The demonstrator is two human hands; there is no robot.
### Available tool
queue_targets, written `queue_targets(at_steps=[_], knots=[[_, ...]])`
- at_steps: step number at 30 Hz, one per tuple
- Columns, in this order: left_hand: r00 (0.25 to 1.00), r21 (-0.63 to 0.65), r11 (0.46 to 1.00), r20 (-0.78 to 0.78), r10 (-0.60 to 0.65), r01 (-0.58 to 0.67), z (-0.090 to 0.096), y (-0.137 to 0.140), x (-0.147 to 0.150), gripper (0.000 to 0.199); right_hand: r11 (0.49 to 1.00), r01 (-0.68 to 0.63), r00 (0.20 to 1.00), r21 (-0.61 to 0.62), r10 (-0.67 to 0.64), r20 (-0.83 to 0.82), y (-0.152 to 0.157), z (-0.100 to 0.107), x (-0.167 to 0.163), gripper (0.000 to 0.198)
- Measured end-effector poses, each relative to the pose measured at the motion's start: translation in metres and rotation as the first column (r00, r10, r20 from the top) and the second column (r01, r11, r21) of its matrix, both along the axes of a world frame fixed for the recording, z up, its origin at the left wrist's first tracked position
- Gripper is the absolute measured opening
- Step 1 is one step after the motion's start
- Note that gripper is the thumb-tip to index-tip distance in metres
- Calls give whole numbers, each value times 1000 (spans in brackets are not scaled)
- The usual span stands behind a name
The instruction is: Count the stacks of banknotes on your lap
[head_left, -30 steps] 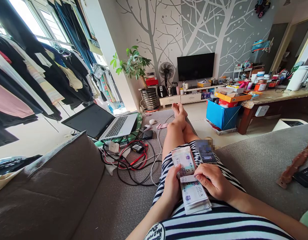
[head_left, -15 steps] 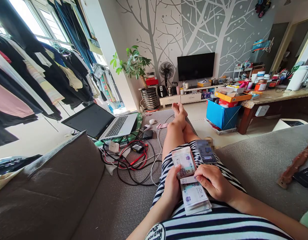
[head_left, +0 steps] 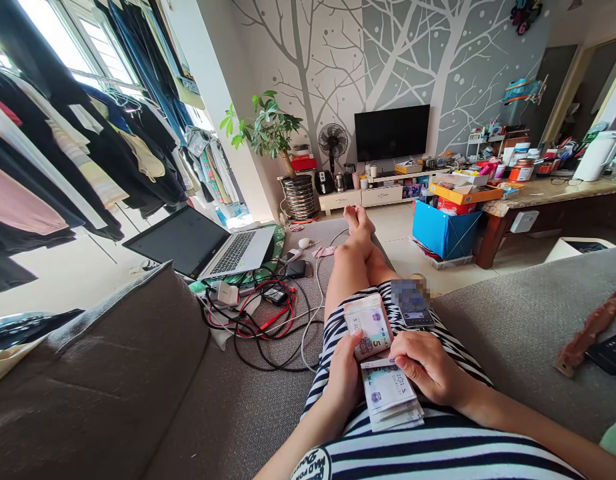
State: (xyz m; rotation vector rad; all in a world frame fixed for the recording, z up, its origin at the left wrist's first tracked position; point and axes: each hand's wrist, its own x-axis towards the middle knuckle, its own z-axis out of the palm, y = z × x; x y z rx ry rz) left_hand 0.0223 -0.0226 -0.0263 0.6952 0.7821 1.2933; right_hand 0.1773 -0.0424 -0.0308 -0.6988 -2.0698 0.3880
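My left hand is closed around a wad of banknotes marked with a 5, its thumb lying on the upper notes. Below the thumb, more notes fan down toward my belly with uneven lower edges. My right hand has curled fingers and pinches a banknote at the bend between the upper and lower notes; its fingertips are partly hidden. A phone, partly blurred out, rests on my striped clothing just beyond the right hand.
On the sofa to the left sit an open laptop, tangled cables and a grey cushion. A remote control lies at far right. Beyond stand a blue box and a cluttered table.
The right hand has shifted very slightly, and the edges of the lower notes sit a little differently. The left hand keeps its hold on the wad.
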Motion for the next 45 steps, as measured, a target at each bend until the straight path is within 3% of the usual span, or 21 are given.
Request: queue_targets(at_steps=[9, 15, 19, 22, 24, 34, 40, 45], knots=[[998, 3, 999, 40, -39, 38, -5, 2, -2, 24, 1000, -21, 999, -1, 21, 40, -1, 1, 0, 24], [993, 9, 997, 93, -72, 71, -14, 8, -4, 24, 996, -86, 995, 14, 85, 54, -1, 0, 1, 50], [994, 7, 998, 91, -68, 67, -12, 7, -4, 18, 989, 137, 990, -49, -134, 49, 3, -2, 0, 42], [992, -19, 995, 82, -92, 94, -9, 5, -5, 15, 935, 330, 944, -132, -328, 39, 7, -4, -1, 36], [990, -29, 993, 75, -116, 118, -9, 4, -5, 15, 904, 393, 919, -167, -393, 31, 9, -4, -2, 35], [983, 42, 985, 74, -169, 166, -11, 5, -7, 19, 863, 484, 875, -148, -482, 52, 13, -1, -8, 37], [999, 2, 999, -3, -54, 54, 4, -2, -3, 24, 862, 495, 869, -111, -493, 48, 15, 2, -10, 37], [1000, 18, 999, 1, -28, 28, 17, -6, 1, 15, 854, 515, 857, -71, -515, 30, 23, 8, -12, 39]])
